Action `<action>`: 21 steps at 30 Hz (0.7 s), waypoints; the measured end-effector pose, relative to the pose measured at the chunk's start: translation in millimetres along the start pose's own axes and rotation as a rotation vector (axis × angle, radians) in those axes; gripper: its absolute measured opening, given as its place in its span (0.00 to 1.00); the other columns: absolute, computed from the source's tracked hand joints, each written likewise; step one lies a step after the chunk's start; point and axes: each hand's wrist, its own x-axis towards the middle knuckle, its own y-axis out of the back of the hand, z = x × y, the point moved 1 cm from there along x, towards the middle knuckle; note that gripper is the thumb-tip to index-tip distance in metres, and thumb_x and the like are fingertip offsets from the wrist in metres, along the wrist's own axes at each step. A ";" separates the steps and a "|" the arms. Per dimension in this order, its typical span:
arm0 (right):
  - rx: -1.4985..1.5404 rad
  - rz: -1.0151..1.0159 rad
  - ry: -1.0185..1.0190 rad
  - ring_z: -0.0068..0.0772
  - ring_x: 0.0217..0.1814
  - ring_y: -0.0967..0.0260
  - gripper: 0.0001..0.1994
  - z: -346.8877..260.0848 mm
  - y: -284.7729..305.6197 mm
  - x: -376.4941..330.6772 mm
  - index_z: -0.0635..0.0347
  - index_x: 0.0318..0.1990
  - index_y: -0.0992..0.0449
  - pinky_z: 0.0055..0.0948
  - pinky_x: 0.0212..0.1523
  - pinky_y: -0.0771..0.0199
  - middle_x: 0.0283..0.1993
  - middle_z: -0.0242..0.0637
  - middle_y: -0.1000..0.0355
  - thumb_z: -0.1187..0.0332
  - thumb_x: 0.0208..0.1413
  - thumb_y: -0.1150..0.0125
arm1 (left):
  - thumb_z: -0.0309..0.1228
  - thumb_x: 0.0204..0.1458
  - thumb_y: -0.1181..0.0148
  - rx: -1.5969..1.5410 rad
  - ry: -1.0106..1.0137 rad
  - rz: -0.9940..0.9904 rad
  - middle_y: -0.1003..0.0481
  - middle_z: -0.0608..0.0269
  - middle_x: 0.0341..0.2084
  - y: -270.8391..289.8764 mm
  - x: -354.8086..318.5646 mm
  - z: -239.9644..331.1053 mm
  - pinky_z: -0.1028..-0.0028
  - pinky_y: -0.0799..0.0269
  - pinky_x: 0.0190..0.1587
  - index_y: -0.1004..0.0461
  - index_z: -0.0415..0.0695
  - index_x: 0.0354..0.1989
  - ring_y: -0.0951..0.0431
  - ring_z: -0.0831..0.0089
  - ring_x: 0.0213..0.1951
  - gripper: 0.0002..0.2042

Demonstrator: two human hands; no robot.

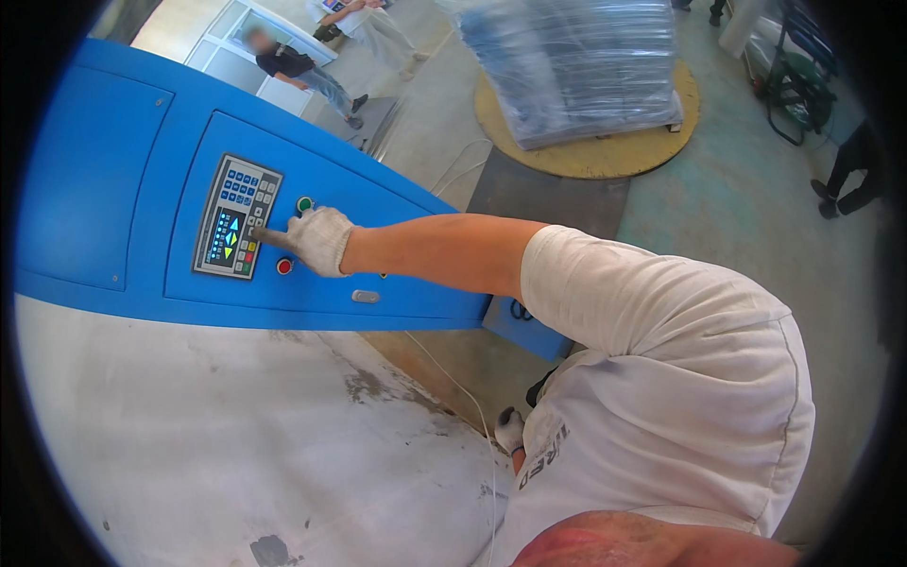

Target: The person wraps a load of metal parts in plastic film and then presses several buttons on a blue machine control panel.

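Note:
My right arm reaches across to a blue machine cabinet (132, 227). My right hand (307, 243), in a pale work glove with soiled fingers, points its index finger at the grey control panel (238, 217); its other fingers are bent. The fingertip is at the panel's keys, beside a lit display (227, 239). Whether it presses a key cannot be made out. A green button (304, 204) and a red button (284, 266) sit close to the hand. My left hand (510, 430), also gloved, hangs low beside my white shirt; its fingers are too small to read.
Past the cabinet, a film-wrapped stack (576, 71) stands on a round yellow turntable (685, 113). A thin white cable (463, 389) crosses the floor by a pale, stained surface (236, 416). One person (302, 71) stands far left; another person's legs (850, 175) show at right.

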 end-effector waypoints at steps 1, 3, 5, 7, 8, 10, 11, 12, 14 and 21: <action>0.008 -0.013 -0.009 0.39 0.37 0.17 0.42 2.0 1.6 -1.9 0.36 0.88 0.49 0.37 0.32 0.19 0.38 0.42 0.23 0.75 0.70 0.43 | 0.33 0.57 0.33 0.016 0.009 -0.003 0.10 0.50 0.46 -0.6 -0.4 8.9 0.64 0.17 0.56 0.11 0.39 0.51 0.10 0.61 0.49 0.17; 0.039 -0.025 -0.005 0.40 0.37 0.17 0.42 3.4 4.8 -5.4 0.37 0.88 0.48 0.37 0.33 0.18 0.39 0.43 0.22 0.75 0.69 0.43 | 0.33 0.57 0.33 0.050 0.029 -0.005 0.10 0.50 0.46 -0.4 -1.1 18.1 0.64 0.17 0.56 0.11 0.38 0.51 0.10 0.61 0.49 0.17; 0.051 -0.010 0.013 0.41 0.38 0.17 0.42 2.0 6.6 -12.1 0.38 0.87 0.47 0.38 0.33 0.18 0.39 0.44 0.21 0.75 0.68 0.42 | 0.33 0.56 0.32 0.002 0.024 0.002 0.10 0.51 0.46 -1.4 2.4 20.5 0.64 0.17 0.57 0.11 0.38 0.50 0.10 0.61 0.49 0.17; 0.030 0.036 0.037 0.42 0.39 0.16 0.42 5.5 6.1 -24.7 0.40 0.87 0.45 0.39 0.34 0.17 0.40 0.45 0.20 0.75 0.67 0.41 | 0.33 0.56 0.32 -0.008 0.013 -0.001 0.10 0.51 0.46 -5.2 3.0 23.2 0.64 0.17 0.57 0.11 0.38 0.50 0.10 0.61 0.50 0.16; 0.047 0.043 0.042 0.42 0.39 0.16 0.41 8.5 6.2 -31.4 0.41 0.86 0.45 0.40 0.34 0.16 0.41 0.46 0.20 0.75 0.67 0.41 | 0.33 0.56 0.32 0.005 0.008 -0.005 0.10 0.51 0.46 -6.6 3.6 24.5 0.64 0.17 0.57 0.11 0.39 0.50 0.10 0.61 0.50 0.16; 0.085 0.051 0.057 0.43 0.39 0.16 0.40 10.5 4.6 -44.9 0.42 0.86 0.43 0.41 0.35 0.16 0.41 0.46 0.19 0.74 0.66 0.40 | 0.33 0.56 0.32 0.012 0.009 -0.017 0.10 0.51 0.46 -6.6 5.7 22.7 0.64 0.17 0.57 0.11 0.39 0.50 0.10 0.62 0.50 0.16; 0.096 0.065 0.064 0.43 0.39 0.16 0.40 11.4 3.6 -53.4 0.44 0.85 0.43 0.41 0.35 0.16 0.41 0.46 0.19 0.74 0.66 0.39 | 0.33 0.56 0.32 0.006 0.011 -0.029 0.10 0.51 0.47 -7.3 8.1 22.5 0.64 0.17 0.57 0.11 0.39 0.50 0.11 0.62 0.50 0.16; 0.108 0.077 0.073 0.44 0.39 0.17 0.40 12.1 1.9 -63.6 0.45 0.85 0.42 0.42 0.35 0.16 0.40 0.46 0.19 0.74 0.66 0.38 | 0.33 0.56 0.32 -0.001 0.015 -0.039 0.10 0.51 0.47 -9.1 9.4 22.2 0.65 0.17 0.57 0.11 0.39 0.51 0.11 0.63 0.50 0.17; 0.142 0.085 0.084 0.44 0.38 0.17 0.40 15.0 0.9 -88.1 0.48 0.84 0.41 0.42 0.35 0.16 0.40 0.46 0.19 0.72 0.65 0.36 | 0.33 0.56 0.32 0.004 0.019 -0.048 0.10 0.51 0.47 -10.1 10.6 20.2 0.65 0.17 0.57 0.11 0.39 0.51 0.11 0.63 0.50 0.17; 0.222 0.105 0.025 0.42 0.38 0.20 0.41 49.9 -17.7 -176.3 0.52 0.81 0.37 0.45 0.34 0.20 0.38 0.41 0.21 0.63 0.61 0.25 | 0.32 0.56 0.32 0.067 0.047 -0.167 0.10 0.51 0.46 3.4 2.3 92.2 0.65 0.18 0.58 0.11 0.38 0.50 0.11 0.63 0.50 0.16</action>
